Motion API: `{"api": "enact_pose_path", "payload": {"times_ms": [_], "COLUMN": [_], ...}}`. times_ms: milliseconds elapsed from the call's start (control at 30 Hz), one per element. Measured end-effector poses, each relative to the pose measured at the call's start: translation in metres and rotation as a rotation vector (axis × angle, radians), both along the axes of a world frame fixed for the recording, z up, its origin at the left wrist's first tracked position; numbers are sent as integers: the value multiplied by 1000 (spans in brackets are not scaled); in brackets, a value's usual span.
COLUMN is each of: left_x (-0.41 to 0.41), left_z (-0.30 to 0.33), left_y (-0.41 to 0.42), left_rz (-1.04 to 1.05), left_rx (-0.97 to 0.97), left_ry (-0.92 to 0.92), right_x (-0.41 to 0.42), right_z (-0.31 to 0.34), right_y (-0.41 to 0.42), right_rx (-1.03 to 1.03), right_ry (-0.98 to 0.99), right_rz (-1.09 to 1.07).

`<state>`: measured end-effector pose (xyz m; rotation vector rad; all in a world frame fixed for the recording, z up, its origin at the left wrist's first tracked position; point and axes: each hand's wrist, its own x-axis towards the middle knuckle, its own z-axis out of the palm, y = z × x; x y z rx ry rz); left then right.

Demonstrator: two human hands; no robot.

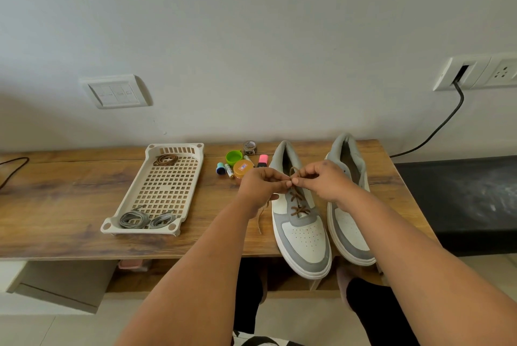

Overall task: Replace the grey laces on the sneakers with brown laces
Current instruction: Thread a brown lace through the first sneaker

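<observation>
Fingers (282,181) of both my left hand (258,184) and right hand (326,180) curl tight, pinching the brown lace (297,200) above the left sneaker (300,222). It stands on a wooden surface (56,205) against a white wall (251,37); grey laces (145,219) lie in the tray (161,191).

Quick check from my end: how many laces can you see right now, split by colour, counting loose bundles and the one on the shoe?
Grey lace bundles, at the near end of the tray: 2
Brown lace bundle, at the far end of the tray: 1
Brown lace on the left sneaker, pinched by the left hand and right hand: 1
Total: 4
</observation>
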<state>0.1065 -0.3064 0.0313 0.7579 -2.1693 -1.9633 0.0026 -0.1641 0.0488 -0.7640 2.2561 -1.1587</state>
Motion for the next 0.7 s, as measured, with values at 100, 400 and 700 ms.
{"api": "enact_pose_path", "payload": {"times_ms": [100,400,700], "left_x": [0,-2,-2], "left_z": [4,7,9], "left_y": [0,-1,-3], "left_rz": [-22,-81,-109], "left_rx": [-50,-181,-250], "left_ry": [-23,-28,-59], "right_x": [-1,5,24], "right_z": [-1,9,9], "right_y": [2,-2,-1], "right_rx": [32,180,215], "right_ry": [69,273,265], "right_rz": [-8,-62,34]}}
